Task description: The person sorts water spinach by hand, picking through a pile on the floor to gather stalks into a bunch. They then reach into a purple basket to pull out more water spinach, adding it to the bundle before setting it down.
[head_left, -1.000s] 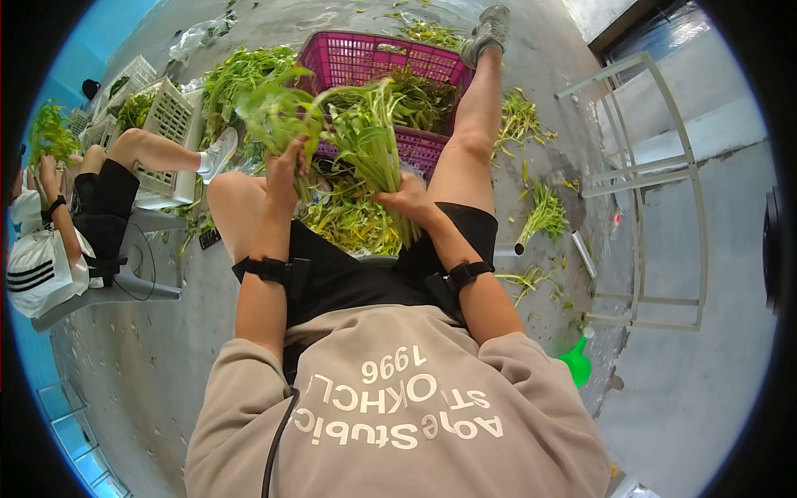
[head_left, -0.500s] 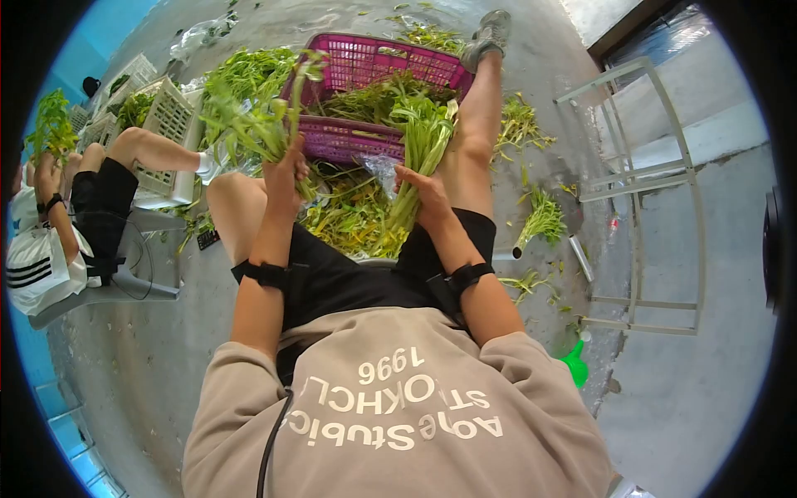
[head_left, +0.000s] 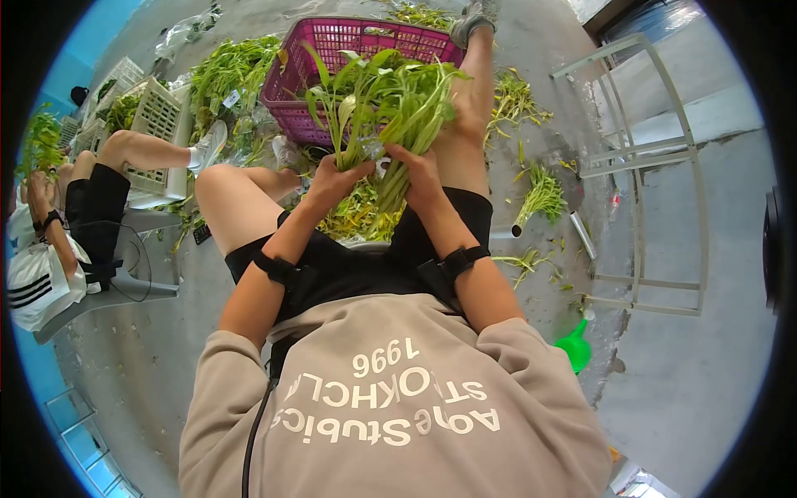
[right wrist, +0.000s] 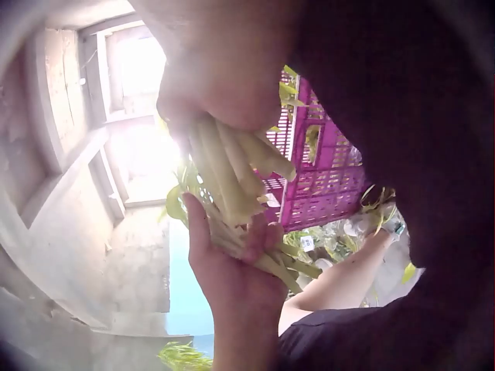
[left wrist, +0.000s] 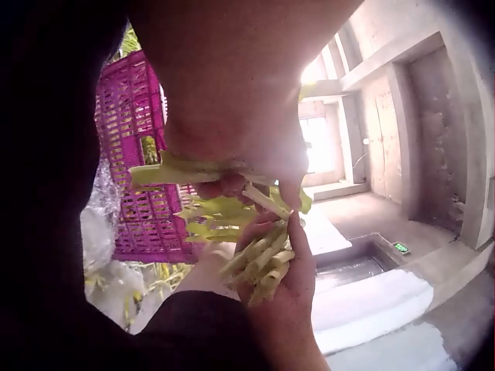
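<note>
In the head view, the left hand point(head_left: 334, 184) grips a small bunch of leafy green stems point(head_left: 344, 118), leaves pointing away from the body. Close to its right, the right hand point(head_left: 419, 176) is curled round a thicker leafy bunch point(head_left: 419, 108). The two bunches meet and overlap in front of the magenta crate point(head_left: 290, 108). From the left wrist view, cut stem ends point(left wrist: 263, 267) stick out of the right hand point(left wrist: 290, 309). The right wrist view shows thick pale stems point(right wrist: 228, 166) under the right hand point(right wrist: 224, 62), and the left hand point(right wrist: 236, 301) below with thinner stems.
Yellowed leaves point(head_left: 361, 217) lie between the legs. A heap of greens point(head_left: 232, 79) is left of the crate, beside pale crates point(head_left: 162, 120) and a seated person point(head_left: 58, 257). At right are loose stems point(head_left: 544, 199), a metal frame point(head_left: 689, 158) and a green bottle point(head_left: 574, 347).
The left hand has moved right, bringing its bunch against the other one. The right hand's bunch was tilted out over the thigh and keeps its grip. The view has shifted slightly.
</note>
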